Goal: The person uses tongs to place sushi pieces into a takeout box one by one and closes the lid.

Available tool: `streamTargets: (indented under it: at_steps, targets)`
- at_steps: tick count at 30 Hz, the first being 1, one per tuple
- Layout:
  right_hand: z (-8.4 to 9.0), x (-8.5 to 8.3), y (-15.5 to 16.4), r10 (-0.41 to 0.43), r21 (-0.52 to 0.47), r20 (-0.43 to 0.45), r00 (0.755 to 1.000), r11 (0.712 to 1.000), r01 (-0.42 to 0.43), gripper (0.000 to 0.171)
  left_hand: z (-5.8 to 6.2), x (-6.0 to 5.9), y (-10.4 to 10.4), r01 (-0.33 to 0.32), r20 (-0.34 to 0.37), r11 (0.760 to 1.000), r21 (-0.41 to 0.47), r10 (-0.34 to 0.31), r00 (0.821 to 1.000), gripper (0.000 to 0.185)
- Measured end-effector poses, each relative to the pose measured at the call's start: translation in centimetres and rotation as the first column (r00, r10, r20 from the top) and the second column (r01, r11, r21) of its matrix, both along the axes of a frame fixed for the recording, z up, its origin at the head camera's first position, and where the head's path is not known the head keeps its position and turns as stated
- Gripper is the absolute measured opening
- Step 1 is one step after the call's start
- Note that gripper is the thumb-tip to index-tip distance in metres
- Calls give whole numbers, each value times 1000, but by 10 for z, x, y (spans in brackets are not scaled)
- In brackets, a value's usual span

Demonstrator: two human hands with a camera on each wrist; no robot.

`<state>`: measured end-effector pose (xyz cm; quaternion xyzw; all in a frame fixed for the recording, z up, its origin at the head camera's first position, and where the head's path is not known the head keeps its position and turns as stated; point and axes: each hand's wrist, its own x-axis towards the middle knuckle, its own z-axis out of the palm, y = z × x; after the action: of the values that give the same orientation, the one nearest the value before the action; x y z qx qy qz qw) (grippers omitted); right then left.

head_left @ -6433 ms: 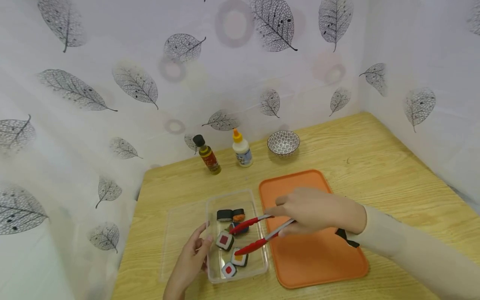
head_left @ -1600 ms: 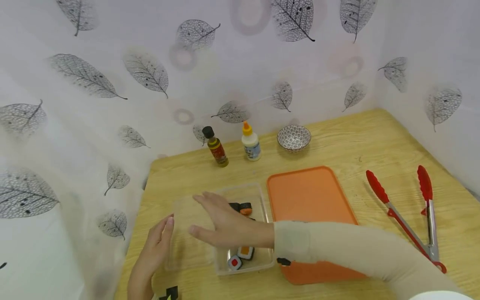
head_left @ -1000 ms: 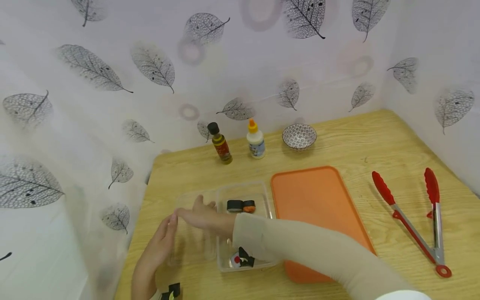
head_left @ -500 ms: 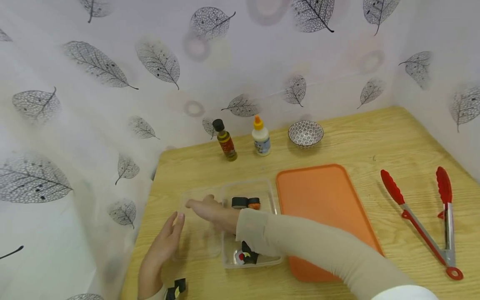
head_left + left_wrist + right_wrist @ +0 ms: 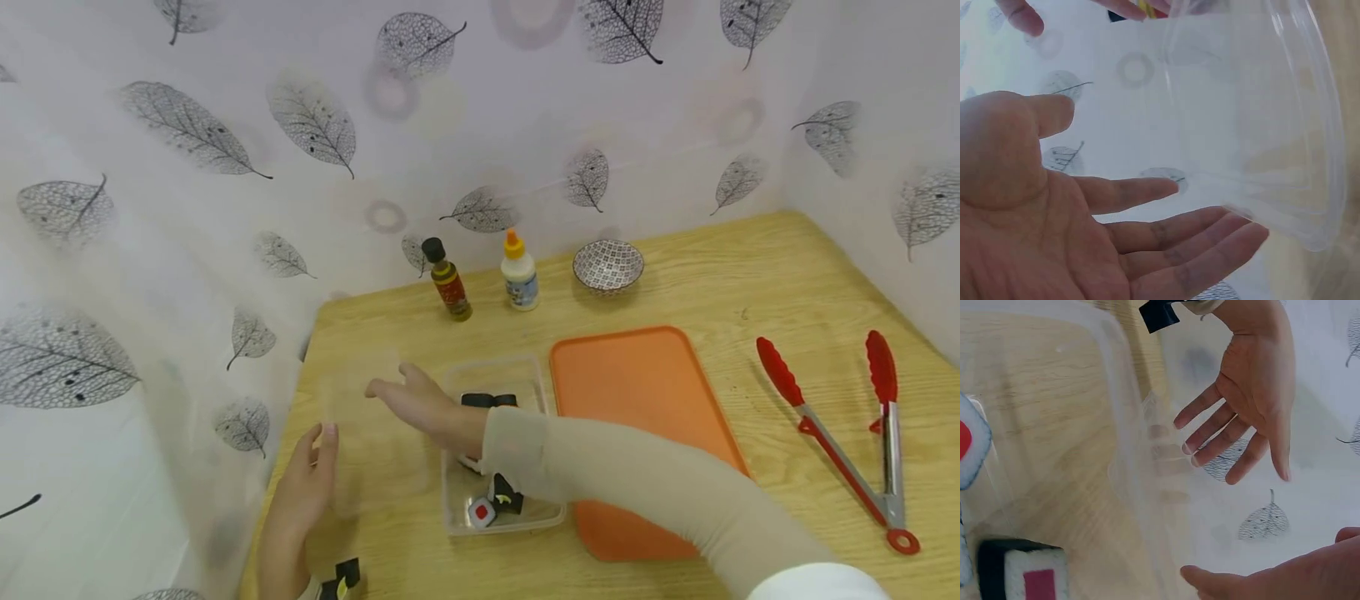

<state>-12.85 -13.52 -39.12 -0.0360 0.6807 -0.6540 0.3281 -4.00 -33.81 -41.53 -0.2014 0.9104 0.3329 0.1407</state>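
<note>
A clear plastic lid [image 5: 375, 450] stands tilted up off the table at the left side of a clear container [image 5: 504, 364]. My left hand [image 5: 318, 442] lies flat against the lid's left face, fingers straight [image 5: 1166, 219]. My right hand [image 5: 390, 387] reaches across the container, and its extended fingers touch the lid's other face near the far edge. In the right wrist view the lid [image 5: 1147, 462] rises between my right hand [image 5: 1266, 575] and my left hand [image 5: 1229, 444]. Several toy sushi pieces [image 5: 482, 512] lie in the container, partly hidden by my right sleeve.
An orange tray [image 5: 637, 392] lies right of the container. Red-tipped tongs [image 5: 847, 442] rest on the table at far right. A dark bottle [image 5: 447, 279], a white bottle [image 5: 519, 272] and a patterned bowl [image 5: 608, 265] stand along the back. Leaf-print curtains wall the table.
The tongs have been laid down at the right. The lid has risen from flat on the table to a tilt, with both hands on it. My left hand has shifted slightly left.
</note>
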Motion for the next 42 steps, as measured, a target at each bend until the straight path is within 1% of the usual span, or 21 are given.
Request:
streamTargets:
  at_steps: [5,8,10,11,15,16,17,18,19,20,24,26,28,30,31,32,34,37,38,40,42]
  targets:
    - [16,-5,21,-5,-75,-61,998,997,0,86,15,8,2,-61,-129,995,83,72,989,86]
    - [25,-9,33,-30,-157,-80,996,988,17,74,22,11,11,-66,-265,992,111,93,960,75]
    - [31,-12,40,-53,-210,-81,995,977,35,65,26,11,19,-53,-380,989,139,103,919,68]
    - [33,-13,43,-62,-240,-80,995,970,41,62,27,10,24,-48,-440,986,160,114,891,65]
    - [41,-17,57,-97,-345,-65,993,936,69,58,32,6,40,16,-635,970,244,147,759,57]
    - [43,-17,61,-101,-367,-69,992,927,69,59,33,5,44,33,-663,966,258,152,733,56]
    - [44,-17,64,-104,-389,-78,992,919,65,61,33,4,48,52,-682,962,268,151,715,55]
    - [45,-18,67,-102,-403,-94,990,914,56,63,34,4,51,72,-691,956,284,152,706,54]
    - [46,-18,69,-106,-418,-108,988,907,52,66,34,4,54,99,-696,947,304,150,702,52]
    - [46,-18,72,-105,-428,-120,987,903,44,68,35,4,56,122,-693,938,324,148,706,52]
    - [46,-20,86,-109,-442,-162,981,897,27,74,34,3,66,208,-663,885,417,140,736,56]
    - [44,-22,94,-130,-449,-168,977,893,42,72,32,0,70,281,-676,851,443,111,729,61]
    - [40,-24,101,-147,-452,-175,974,890,53,69,30,-3,73,375,-707,804,461,78,703,66]
    - [36,-26,109,-163,-451,-177,971,890,67,66,25,-6,75,475,-747,748,464,43,663,68]
    - [33,-26,113,-164,-449,-180,970,891,68,66,23,-7,76,504,-756,728,464,28,654,68]
    - [31,-26,118,-162,-446,-185,969,893,65,65,22,-8,78,517,-758,723,458,14,652,66]
    - [26,-25,128,-158,-442,-190,969,895,60,64,19,-10,82,507,-743,732,456,-1,670,63]
    - [20,-22,143,-153,-436,-212,965,899,47,61,14,-12,86,474,-707,772,423,-47,706,58]
    - [18,-21,148,-147,-405,-269,952,914,27,54,12,-13,87,469,-699,784,407,-63,712,55]
    - [14,-19,155,-109,-275,-450,886,961,-22,42,7,-14,88,472,-692,802,366,-105,714,49]
    - [9,-16,161,-82,-179,-552,830,984,-22,40,2,-14,91,465,-669,823,327,-146,729,45]
